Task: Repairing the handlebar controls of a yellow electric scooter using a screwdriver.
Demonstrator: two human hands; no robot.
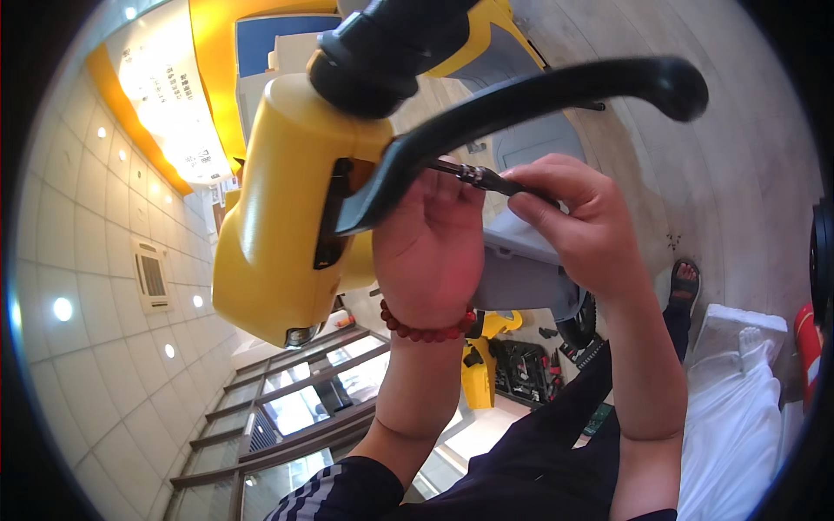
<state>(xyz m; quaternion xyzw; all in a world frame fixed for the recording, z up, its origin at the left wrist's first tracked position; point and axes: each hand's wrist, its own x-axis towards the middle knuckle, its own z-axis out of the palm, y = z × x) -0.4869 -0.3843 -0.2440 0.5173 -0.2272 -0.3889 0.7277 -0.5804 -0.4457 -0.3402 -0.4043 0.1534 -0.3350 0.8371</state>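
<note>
A yellow handlebar housing (274, 200) fills the left middle, with a curved black brake lever (521, 108) reaching from it to the upper right. My right hand (578, 217) is closed on the dark handle of a screwdriver (488, 180). Its thin shaft points left to the lever's base, where the tip is hidden. My left hand (430, 247), palm showing, is just under the lever and the screwdriver shaft, beside the housing. The lever and shaft cover most of its fingers, so its grip does not show. A red bead bracelet (426, 333) circles the left wrist.
A black tube-like part (378, 65) extends from the housing's top. Below the hands are a grey vehicle part (521, 282), a black wheel (578, 326) and an open tool case (526, 369). White sheeting (734, 425) lies at right beside a pale block (738, 326).
</note>
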